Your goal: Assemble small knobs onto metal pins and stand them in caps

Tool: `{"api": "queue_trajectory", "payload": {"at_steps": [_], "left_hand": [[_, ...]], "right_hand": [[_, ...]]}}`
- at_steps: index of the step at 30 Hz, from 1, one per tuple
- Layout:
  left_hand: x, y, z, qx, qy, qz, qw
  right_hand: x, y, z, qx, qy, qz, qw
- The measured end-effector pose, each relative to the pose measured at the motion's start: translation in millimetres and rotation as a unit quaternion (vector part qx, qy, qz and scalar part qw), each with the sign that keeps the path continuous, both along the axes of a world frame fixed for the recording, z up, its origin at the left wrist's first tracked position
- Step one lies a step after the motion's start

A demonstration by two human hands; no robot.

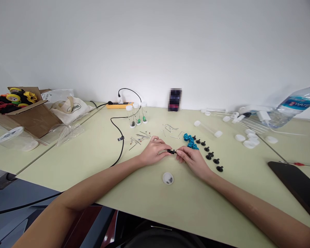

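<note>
My left hand (155, 151) pinches a small black part (171, 151) between thumb and fingers, just above the table. From the right, my right hand (193, 160) closes thumb and fingertips on the other end of that part. Its fine shape is too small to make out. Nearer to me lies a white cap (167, 178) with a few tiny dark pieces in it. Just beyond my right hand are blue lobed pieces (189, 140) and a curved row of black discs with stems (207, 149). Past my left hand, thin metal pins (139, 138) lie scattered.
Bent wires (170, 128) lie farther back. Clear tubes (138, 115) with green pieces stand near an orange power strip (120, 105). At left is a cardboard box (33, 119); at right are white caps (250, 142), a water bottle (294, 103), a black tablet-like slab (294, 186) and a red-handled screwdriver (299, 164).
</note>
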State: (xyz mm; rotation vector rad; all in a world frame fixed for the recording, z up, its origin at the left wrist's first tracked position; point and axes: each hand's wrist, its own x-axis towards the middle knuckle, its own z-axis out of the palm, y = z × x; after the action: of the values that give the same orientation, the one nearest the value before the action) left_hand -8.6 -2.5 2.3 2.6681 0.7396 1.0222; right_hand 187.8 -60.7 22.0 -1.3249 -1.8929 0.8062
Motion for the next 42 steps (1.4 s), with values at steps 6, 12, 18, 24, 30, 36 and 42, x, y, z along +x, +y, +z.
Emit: {"api": "queue_trajectory", "payload": {"at_steps": [6,12,18,24,30,36,42], "left_hand": [[-0.5,0.3,0.1,0.003,0.009,-0.002,1.000],[-0.3,0.2,-0.4,0.001,0.001,-0.006,1.000],[-0.1,0.5,-0.1,-0.002,-0.006,-0.008,1.000],[-0.5,0.8,0.1,-0.010,-0.001,-0.003,1.000],[-0.8,0.5,1.4,-0.011,-0.001,-0.008,1.000],[-0.8,0.3,2.4,-0.014,-0.011,-0.018,1.000],[-0.9,-0.1,3.3,-0.021,-0.012,-0.018,1.000]], "right_hand": [[0.2,1.1,-2.7,0.009,-0.007,0.009,1.000],[1.3,1.6,-4.6,0.012,-0.010,0.009,1.000],[0.5,0.2,-1.3,0.000,-0.006,0.016,1.000],[0.6,1.2,-5.9,-0.007,0.033,0.000,0.999],[1.4,2.5,-8.6,0.018,0.044,-0.011,0.999],[2.3,3.1,-9.0,0.008,0.047,-0.008,0.999],[2.3,2.8,-9.2,-0.008,0.050,-0.010,0.999]]}}
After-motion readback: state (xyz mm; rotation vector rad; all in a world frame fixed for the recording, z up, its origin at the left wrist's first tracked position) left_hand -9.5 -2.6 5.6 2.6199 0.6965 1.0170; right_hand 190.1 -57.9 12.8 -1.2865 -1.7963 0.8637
